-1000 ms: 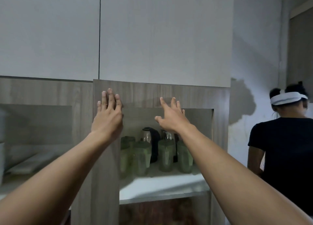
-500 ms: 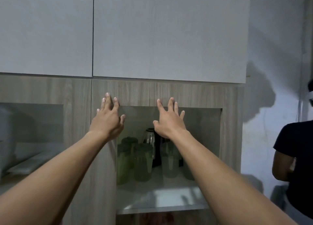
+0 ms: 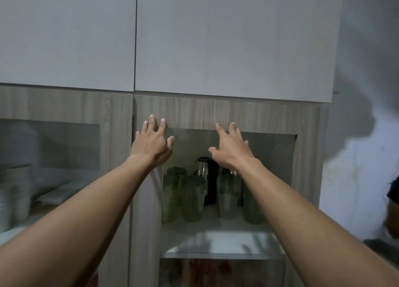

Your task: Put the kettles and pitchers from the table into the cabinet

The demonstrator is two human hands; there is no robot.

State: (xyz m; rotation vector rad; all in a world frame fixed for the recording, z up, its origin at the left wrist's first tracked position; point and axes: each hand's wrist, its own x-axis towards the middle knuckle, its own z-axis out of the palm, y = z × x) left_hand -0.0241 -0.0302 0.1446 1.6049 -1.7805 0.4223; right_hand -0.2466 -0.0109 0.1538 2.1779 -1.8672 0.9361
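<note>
Both palms flat on the glass cabinet door, vessels already shelved behind it

The left hand [image 3: 152, 145] and right hand [image 3: 232, 148] are empty, fingers spread, fingertips at the door's [image 3: 216, 114] wooden top rail; whether they press it I cannot tell. The green pitchers [image 3: 192, 198] and the dark kettle [image 3: 206, 174] stand upright on the white shelf [image 3: 216, 241], at about 6 o'clock from both hands, behind the glass. The left hand sits at the door's 9 o'clock edge, so it seems the nearer one for seating that side shut. At 3 o'clock, another person's arm [image 3: 391, 211] shows at the frame edge
</note>
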